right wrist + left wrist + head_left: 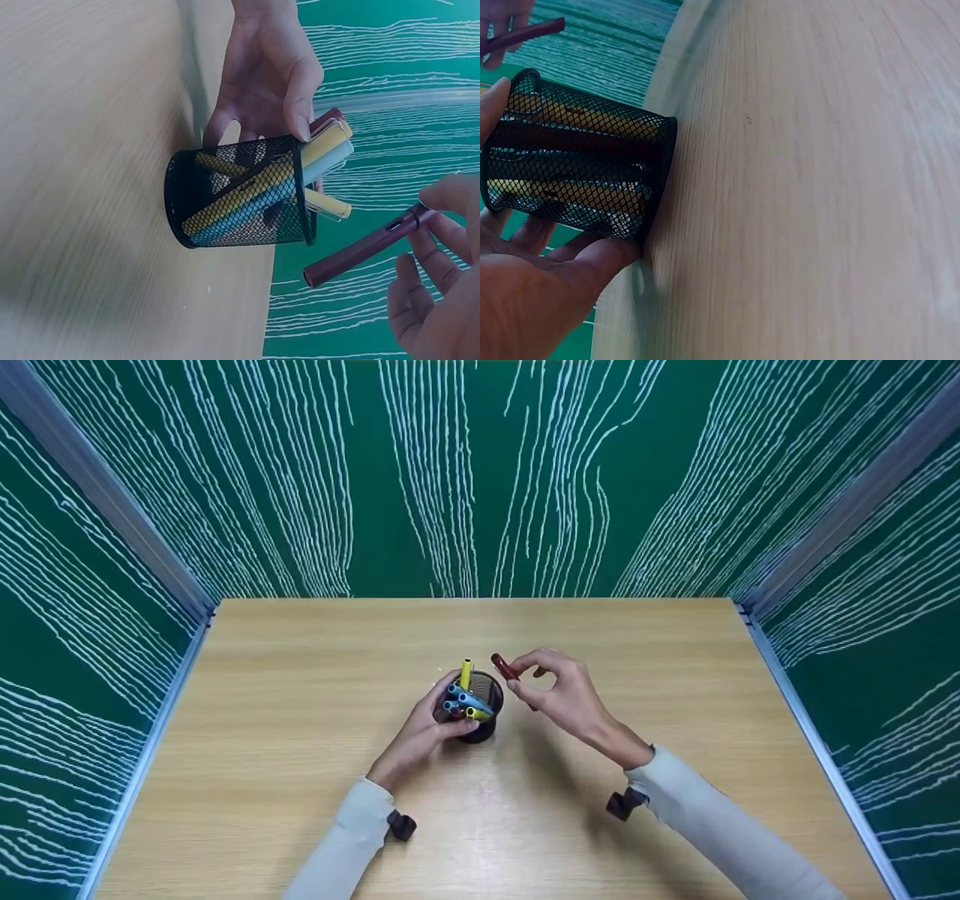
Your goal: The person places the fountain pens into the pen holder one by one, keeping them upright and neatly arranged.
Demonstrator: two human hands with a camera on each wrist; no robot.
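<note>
A black mesh pen holder (pixel 489 684) stands on the wooden table, gripped by my left hand (pixel 420 729) with the thumb on the near side of its rim. Several pens lean inside it: a yellow pen (pixel 466 672), blue pens (pixel 478 704) and, seen in the right wrist view, a dark red pen (pixel 330 116). To the right of the holder, my right hand (pixel 568 694) pinches another dark red pen (pixel 360 253) between thumb and fingers. That pen is tilted, apart from the holder and near rim height. In the left wrist view the mesh holder (pixel 577 154) shows pens through its wall.
The light wooden table (pixel 300 675) extends around both hands. Green walls with white wavy lines (pixel 420 472) rise behind and at both sides, joined by metal posts (pixel 120 495). Each sleeve carries a small black wrist device (pixel 401 826).
</note>
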